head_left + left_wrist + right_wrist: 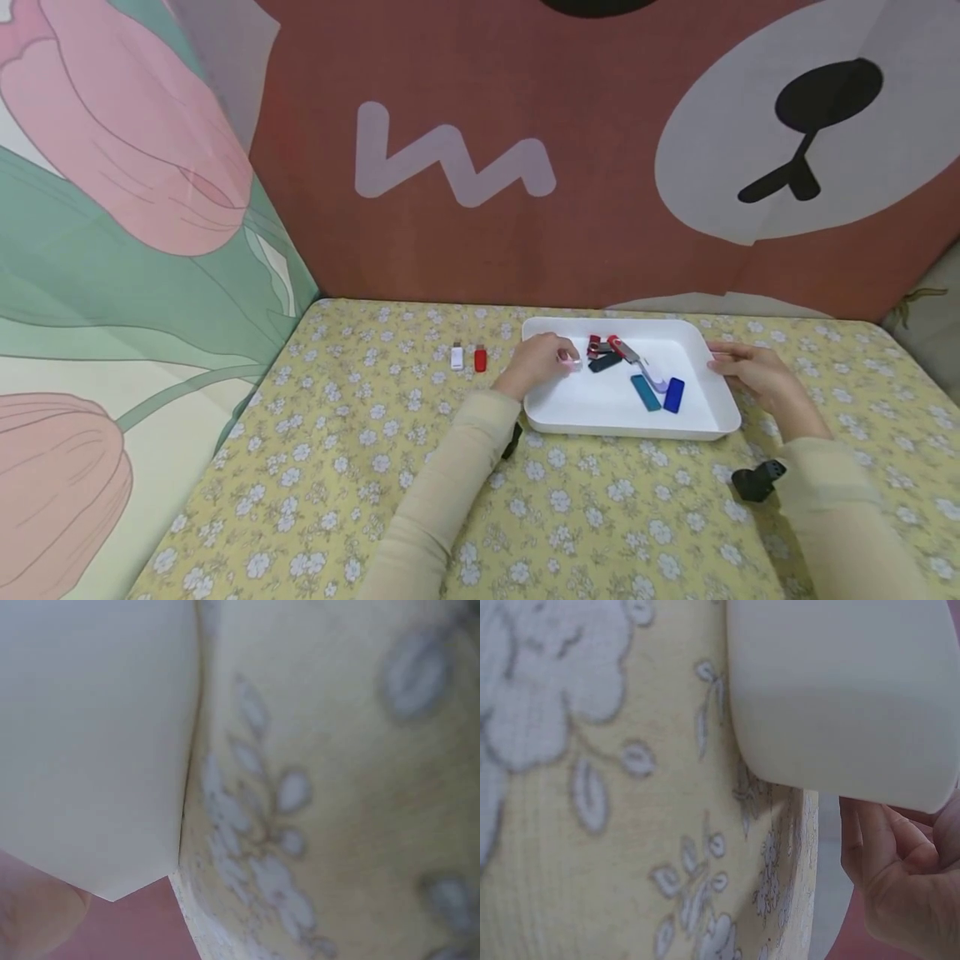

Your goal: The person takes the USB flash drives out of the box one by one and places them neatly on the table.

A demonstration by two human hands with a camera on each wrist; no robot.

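My left hand (pixel 538 363) reaches over the left side of a white tray (pixel 577 412) and pinches a small pinkish USB stick (pixel 572 364) just inside it. At the other end, my right hand (pixel 761 375) holds the tray's right rim, thumb on top and fingers outside; the right wrist view shows this hand (pixel 907 874) against the tray wall (pixel 840 705). Inside lie a red-and-silver USB stick (pixel 622 348), a dark red one (pixel 594 342), a black one (pixel 605 362), a lavender one (pixel 655 378), a teal one (pixel 645 392) and a blue one (pixel 674 395).
Left of the tray, a white USB stick (pixel 457 359) and a red USB stick (pixel 480 360) lie side by side on the yellow floral cloth (pixel 322 500). Behind the table rises a brown printed backdrop (pixel 450 250). A black wrist camera (pixel 757 481) sits by the right sleeve.
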